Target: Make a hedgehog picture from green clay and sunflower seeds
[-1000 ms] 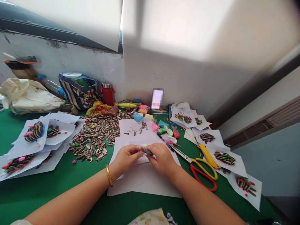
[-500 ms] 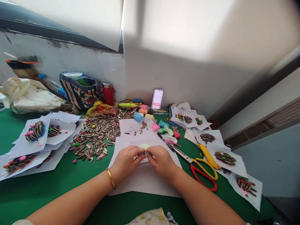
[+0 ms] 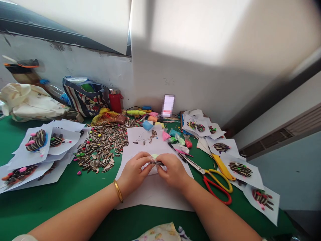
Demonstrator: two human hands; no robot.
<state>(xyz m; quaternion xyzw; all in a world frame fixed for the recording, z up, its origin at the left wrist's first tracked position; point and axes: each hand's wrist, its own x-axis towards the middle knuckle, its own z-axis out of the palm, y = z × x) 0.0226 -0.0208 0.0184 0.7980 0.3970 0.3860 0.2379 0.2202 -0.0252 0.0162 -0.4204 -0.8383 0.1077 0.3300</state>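
Over the white paper (image 3: 152, 194), my left hand (image 3: 134, 171) and my right hand (image 3: 173, 171) meet fingertip to fingertip. Both pinch a small clear plastic bag (image 3: 154, 156) with pale green modelling clay in it; the fingers partly cover it. Beyond them a sheet with a pencil drawing (image 3: 140, 135) carries a few sunflower seeds (image 3: 153, 134). A loose pile of sunflower seeds (image 3: 104, 147) spreads to the left of my left hand. Scissors (image 3: 215, 180) with red and yellow handles lie open to the right of my right hand.
Bagged clay in several colours (image 3: 173, 134) lies past the paper, near a black pen (image 3: 175, 150) and a yellow utility knife (image 3: 223, 167). Seed-and-clay pictures lie at left (image 3: 36, 144) and right (image 3: 240, 169). A red flask (image 3: 115, 102), bags and a blurred phone (image 3: 168, 105) stand along the wall.
My fingers have shifted slightly on the bag, and more of the crinkled clear plastic shows between them. Everything else on the table stays in place.
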